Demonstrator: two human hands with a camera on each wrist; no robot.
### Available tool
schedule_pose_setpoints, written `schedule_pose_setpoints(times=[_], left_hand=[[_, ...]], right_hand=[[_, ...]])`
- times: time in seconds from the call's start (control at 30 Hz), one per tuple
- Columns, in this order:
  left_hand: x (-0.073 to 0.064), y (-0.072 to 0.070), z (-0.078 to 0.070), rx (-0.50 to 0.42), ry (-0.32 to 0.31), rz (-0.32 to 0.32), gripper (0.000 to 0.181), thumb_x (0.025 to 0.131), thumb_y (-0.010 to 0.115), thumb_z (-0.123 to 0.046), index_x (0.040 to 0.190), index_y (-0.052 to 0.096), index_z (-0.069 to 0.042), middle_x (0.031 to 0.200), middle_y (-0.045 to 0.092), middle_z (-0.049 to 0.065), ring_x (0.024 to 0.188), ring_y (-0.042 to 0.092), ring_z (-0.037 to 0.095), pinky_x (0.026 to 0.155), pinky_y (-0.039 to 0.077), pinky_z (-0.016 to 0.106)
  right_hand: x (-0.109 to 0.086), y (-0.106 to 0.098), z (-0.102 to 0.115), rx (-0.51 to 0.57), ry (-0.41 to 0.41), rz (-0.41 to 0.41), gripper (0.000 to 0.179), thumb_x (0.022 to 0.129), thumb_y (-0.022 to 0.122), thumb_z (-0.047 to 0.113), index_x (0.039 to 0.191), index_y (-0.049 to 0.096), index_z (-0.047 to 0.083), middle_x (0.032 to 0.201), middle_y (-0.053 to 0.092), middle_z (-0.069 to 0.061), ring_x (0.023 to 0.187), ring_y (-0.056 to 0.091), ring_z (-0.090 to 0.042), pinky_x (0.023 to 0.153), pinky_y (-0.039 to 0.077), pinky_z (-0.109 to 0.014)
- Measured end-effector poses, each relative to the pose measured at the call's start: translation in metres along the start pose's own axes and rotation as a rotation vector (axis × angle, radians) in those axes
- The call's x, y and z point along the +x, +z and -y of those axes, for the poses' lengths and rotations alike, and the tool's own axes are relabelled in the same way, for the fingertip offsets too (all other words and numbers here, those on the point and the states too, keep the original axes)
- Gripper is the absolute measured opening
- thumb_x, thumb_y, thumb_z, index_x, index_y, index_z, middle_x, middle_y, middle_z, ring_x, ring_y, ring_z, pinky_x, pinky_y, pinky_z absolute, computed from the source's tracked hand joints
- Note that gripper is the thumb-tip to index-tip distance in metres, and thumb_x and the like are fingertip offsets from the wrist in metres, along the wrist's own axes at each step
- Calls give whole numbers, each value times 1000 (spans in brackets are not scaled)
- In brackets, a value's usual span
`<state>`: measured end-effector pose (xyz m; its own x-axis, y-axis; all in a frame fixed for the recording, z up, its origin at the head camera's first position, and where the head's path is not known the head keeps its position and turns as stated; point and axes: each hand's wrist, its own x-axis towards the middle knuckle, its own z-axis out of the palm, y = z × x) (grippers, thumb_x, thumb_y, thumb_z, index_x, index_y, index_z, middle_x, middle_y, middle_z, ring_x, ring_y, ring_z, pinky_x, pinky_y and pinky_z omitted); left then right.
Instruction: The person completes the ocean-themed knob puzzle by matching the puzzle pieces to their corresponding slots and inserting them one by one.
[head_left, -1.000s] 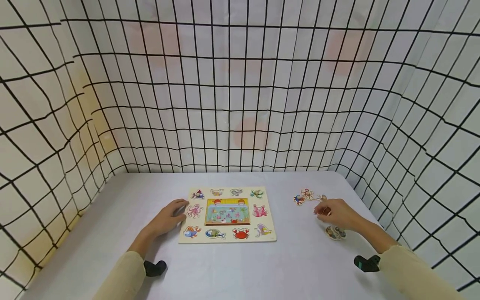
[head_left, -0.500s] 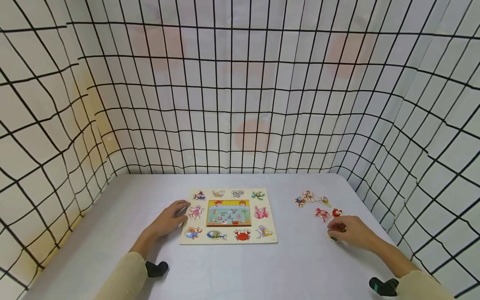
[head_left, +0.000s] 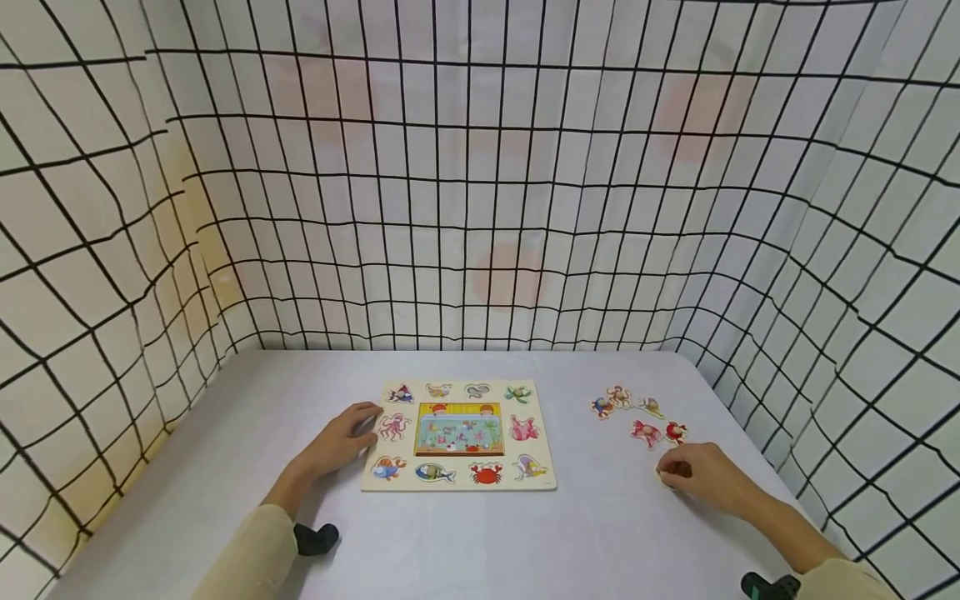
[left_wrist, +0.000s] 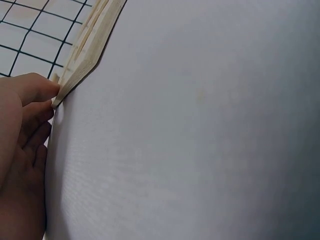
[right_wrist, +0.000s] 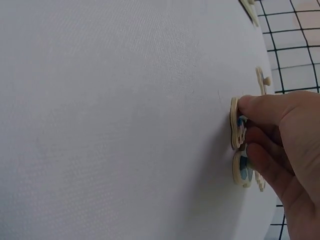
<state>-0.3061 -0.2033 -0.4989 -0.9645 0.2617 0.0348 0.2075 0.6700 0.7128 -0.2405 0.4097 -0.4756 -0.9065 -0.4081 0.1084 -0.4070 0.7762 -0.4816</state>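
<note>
A wooden peg puzzle board (head_left: 461, 478) lies on the table with an aquarium picture in its middle and sea animals around it. My left hand (head_left: 337, 440) rests at its left side, thumb and fingertips against the board's edge (left_wrist: 93, 50). To the right of the board, my right hand (head_left: 705, 477) pinches a wooden puzzle piece (right_wrist: 233, 122) low over the table. Beside that piece is a second puzzle piece (right_wrist: 237, 170), under the fingers. The right hand hides both pieces almost wholly in the head view.
Beyond the right hand lie a red crab piece (head_left: 676, 432) and a pink piece (head_left: 646, 432). Farther back are an octopus piece (head_left: 619, 396), a blue piece (head_left: 602, 407) and a yellowish piece (head_left: 652, 407). Black-gridded white cloth walls (head_left: 502, 208) enclose the table.
My right hand has moved from the pink piece toward the near right, onto the pieces nearest me, uncovering the pink and crab pieces. My left hand has stayed at the board's edge.
</note>
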Motion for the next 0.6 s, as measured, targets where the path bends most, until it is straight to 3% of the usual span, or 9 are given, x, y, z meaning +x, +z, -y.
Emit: schedule_pose_setpoints(times=[0.17, 0.37, 0.6], left_hand=[[2, 0, 1, -3, 0, -5, 53, 101, 63, -13, 150, 50, 0, 159, 39, 22, 150, 25, 47, 121, 19, 63], [3, 3, 1, 0, 1, -8, 53, 100, 64, -13, 149, 51, 0, 159, 39, 22, 150, 26, 47, 121, 19, 63], [1, 2, 1, 21, -15, -26, 52, 100, 64, -14, 149, 52, -2, 158, 41, 21, 150, 27, 45, 121, 20, 62]], right_hand=[[4, 0, -1, -39, -4, 9, 4, 89, 81, 12, 91, 78, 10, 81, 66, 16, 73, 59, 0, 64, 55, -26], [1, 0, -4, -6, 50, 33, 4, 87, 81, 13, 90, 79, 11, 81, 69, 15, 72, 59, 1, 62, 53, -25], [11, -3, -1, 1, 17, 57, 3, 89, 79, 13, 90, 80, 10, 84, 71, 13, 73, 57, 0, 61, 53, -24]])
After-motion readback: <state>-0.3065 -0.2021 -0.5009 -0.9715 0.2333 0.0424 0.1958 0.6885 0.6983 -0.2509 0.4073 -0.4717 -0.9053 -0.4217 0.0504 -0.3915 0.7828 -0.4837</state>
